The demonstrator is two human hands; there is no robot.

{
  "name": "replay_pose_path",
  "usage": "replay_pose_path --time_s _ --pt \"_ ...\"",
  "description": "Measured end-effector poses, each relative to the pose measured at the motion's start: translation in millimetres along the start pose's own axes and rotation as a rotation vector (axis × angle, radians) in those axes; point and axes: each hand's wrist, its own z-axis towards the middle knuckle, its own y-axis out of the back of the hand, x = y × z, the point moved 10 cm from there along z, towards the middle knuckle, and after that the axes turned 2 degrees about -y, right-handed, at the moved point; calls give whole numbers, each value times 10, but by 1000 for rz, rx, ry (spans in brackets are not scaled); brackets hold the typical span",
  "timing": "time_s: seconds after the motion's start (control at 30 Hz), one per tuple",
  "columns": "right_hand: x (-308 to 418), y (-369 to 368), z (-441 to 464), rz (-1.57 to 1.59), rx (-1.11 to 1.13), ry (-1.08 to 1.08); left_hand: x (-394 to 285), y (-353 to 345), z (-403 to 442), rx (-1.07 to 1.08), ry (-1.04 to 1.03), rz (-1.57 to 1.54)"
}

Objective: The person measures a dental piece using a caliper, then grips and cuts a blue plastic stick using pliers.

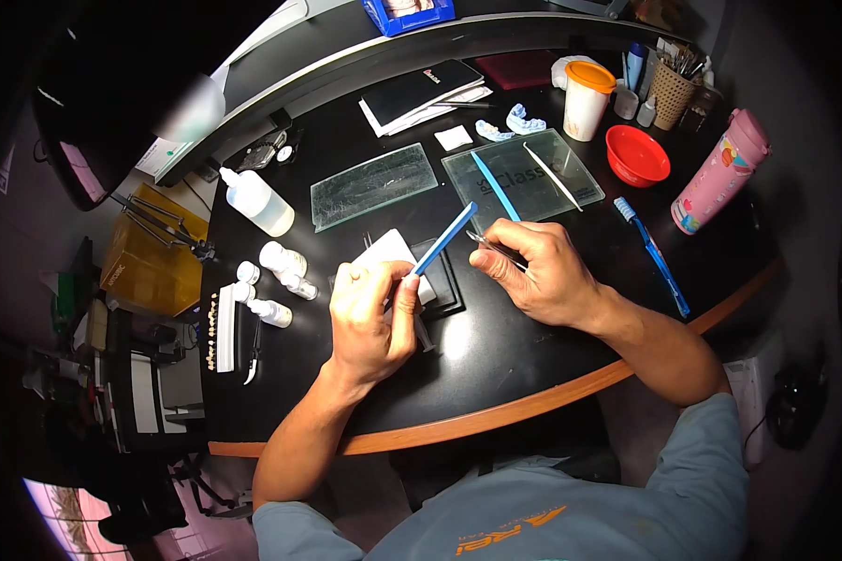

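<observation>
My left hand (370,313) is closed on the lower end of a flat blue stick (447,238), which slants up to the right. My right hand (543,271) pinches a slim metal tool (482,241); its tip points left, apart from the stick, and its exact kind is hard to make out. Behind my left hand, a white pad (388,251) lies partly hidden over a dark block (452,280). Beyond my right hand is a glass plate (571,168) printed with "Classic". On it rest another blue stick (494,185) and a thin white instrument (554,178).
To the left stand a squeeze bottle (260,203), several small bottles (281,257) and a tooth shade guide (225,327). A second glass plate (374,185), blue dental models (524,120), a red bowl (637,155), a toothbrush (653,257) and a pink flask (720,173) are around.
</observation>
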Motion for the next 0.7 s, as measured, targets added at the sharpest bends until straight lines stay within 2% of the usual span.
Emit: replay_pose_path --time_s 0.1,0.4,0.7 --pt "-34 -48 -15 -21 58 -28 84 -62 -49 9 112 -178" --pt "46 -63 -16 -55 18 76 37 -113 -75 60 117 -213" --pt "69 -75 -16 -69 36 90 38 -169 -62 116 246 -373"
